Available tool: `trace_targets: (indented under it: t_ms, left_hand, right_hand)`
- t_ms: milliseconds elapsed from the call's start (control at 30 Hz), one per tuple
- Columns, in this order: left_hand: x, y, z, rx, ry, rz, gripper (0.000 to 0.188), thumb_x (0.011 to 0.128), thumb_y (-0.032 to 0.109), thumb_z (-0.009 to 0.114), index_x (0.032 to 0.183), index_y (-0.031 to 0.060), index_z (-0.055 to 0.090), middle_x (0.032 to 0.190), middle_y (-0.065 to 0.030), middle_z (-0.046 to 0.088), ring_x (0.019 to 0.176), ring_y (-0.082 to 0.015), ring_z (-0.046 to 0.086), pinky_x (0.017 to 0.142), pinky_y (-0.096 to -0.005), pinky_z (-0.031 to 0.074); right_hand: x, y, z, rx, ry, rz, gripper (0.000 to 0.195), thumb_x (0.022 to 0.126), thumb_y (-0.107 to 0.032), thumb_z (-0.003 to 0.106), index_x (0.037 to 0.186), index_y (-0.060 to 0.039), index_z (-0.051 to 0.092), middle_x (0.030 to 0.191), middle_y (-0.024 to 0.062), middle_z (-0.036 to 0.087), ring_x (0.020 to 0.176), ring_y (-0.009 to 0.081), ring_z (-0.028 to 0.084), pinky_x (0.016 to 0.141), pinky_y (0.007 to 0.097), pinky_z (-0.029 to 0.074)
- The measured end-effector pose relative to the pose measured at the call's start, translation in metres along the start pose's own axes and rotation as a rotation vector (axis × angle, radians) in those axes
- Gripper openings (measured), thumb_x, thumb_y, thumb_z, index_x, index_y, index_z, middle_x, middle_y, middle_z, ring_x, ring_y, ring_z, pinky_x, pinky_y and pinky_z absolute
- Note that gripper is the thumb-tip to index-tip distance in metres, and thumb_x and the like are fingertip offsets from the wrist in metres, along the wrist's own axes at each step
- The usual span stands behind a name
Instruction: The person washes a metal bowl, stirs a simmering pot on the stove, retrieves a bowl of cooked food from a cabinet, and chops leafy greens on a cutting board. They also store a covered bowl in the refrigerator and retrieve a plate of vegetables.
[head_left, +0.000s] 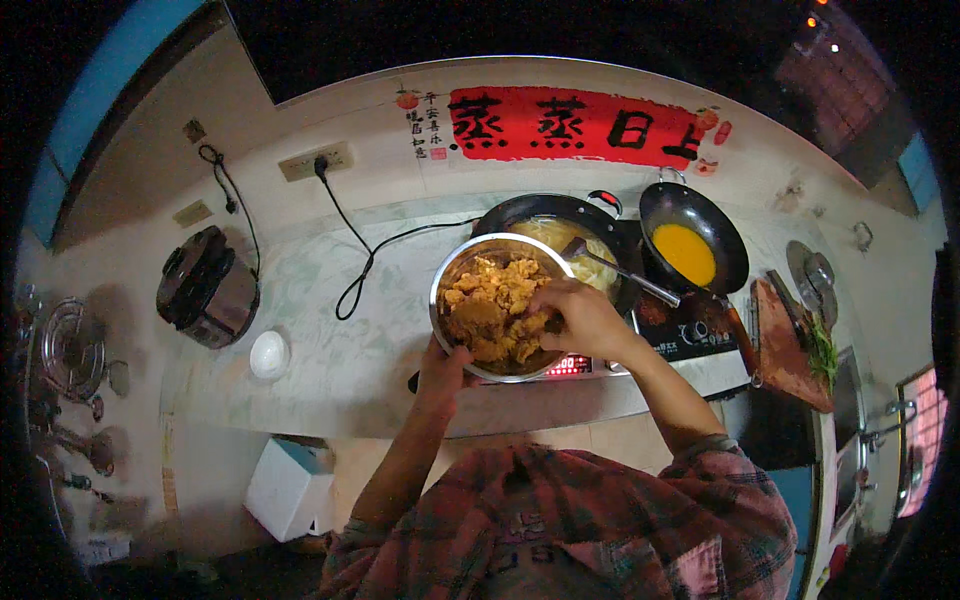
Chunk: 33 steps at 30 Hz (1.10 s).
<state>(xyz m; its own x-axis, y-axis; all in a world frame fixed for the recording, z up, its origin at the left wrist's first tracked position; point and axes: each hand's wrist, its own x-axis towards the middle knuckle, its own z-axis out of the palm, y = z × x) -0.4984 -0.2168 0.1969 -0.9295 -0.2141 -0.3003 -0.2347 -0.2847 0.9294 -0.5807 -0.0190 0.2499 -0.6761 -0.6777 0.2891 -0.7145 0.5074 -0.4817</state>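
Observation:
My left hand (448, 369) grips the near left rim of a stainless steel bowl (442, 259). Golden-brown, fried-looking pieces of food (495, 281) fill the bowl. Over its right side, my right hand (589, 319) reaches in with bent fingers among the pieces; whether they pinch one is hard to see. Just behind the bowl, partly hidden by it, sits a black wok (540, 202) with pale strips in cloudy liquid. A spatula with a metal handle (651, 289) lies across that wok, its dark head over the liquid.
A second wok (731, 247) with yellow-orange liquid stands right, by a black induction cooktop (690, 330). Farther right, a wooden cutting board (787, 352) carries a knife and green herbs. Left are a white bowl (268, 355), a rice cooker (214, 292) and a black cord (367, 262).

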Motion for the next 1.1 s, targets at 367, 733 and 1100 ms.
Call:
trace_targets:
  t_ms: [367, 733, 1100]
  left_hand:
    - [-0.002, 0.000, -0.024, -0.102, 0.249, 0.050, 0.037, 0.075, 0.005, 0.041, 0.112, 0.0107, 0.040, 0.087, -0.0066, 0.055, 0.055, -0.0129, 0.056, 0.038, -0.0213, 0.044]
    - [-0.004, -0.002, -0.017, -0.115, 0.158, 0.043, 0.041, 0.078, 0.008, 0.048, 0.117, 0.0089, 0.037, 0.093, -0.0069, 0.055, 0.057, -0.0137, 0.056, 0.039, -0.0214, 0.047]
    - [0.010, -0.005, 0.012, -0.081, 0.104, 0.100, 0.038, 0.074, 0.008, 0.045, 0.112, 0.0119, 0.040, 0.083, -0.0044, 0.057, 0.051, -0.0106, 0.054, 0.036, -0.0198, 0.042]
  right_hand:
    - [0.075, 0.150, 0.034, -0.103, 0.070, 0.610, 0.035, 0.062, -0.036, 0.063, 0.068, -0.0021, 0.057, 0.069, 0.0152, 0.059, 0.063, 0.0291, 0.058, 0.058, 0.0375, 0.045]
    - [0.105, 0.084, 0.032, 0.289, 0.330, 0.079, 0.028, 0.071, -0.026, 0.059, 0.088, -0.0042, 0.057, 0.077, 0.0147, 0.056, 0.073, 0.0270, 0.055, 0.067, 0.0367, 0.044]
    - [0.085, 0.017, 0.029, -0.098, -0.072, -0.261, 0.046, 0.056, -0.023, 0.068, 0.096, -0.0070, 0.054, 0.094, 0.0137, 0.051, 0.092, 0.0292, 0.046, 0.079, 0.0359, 0.040]
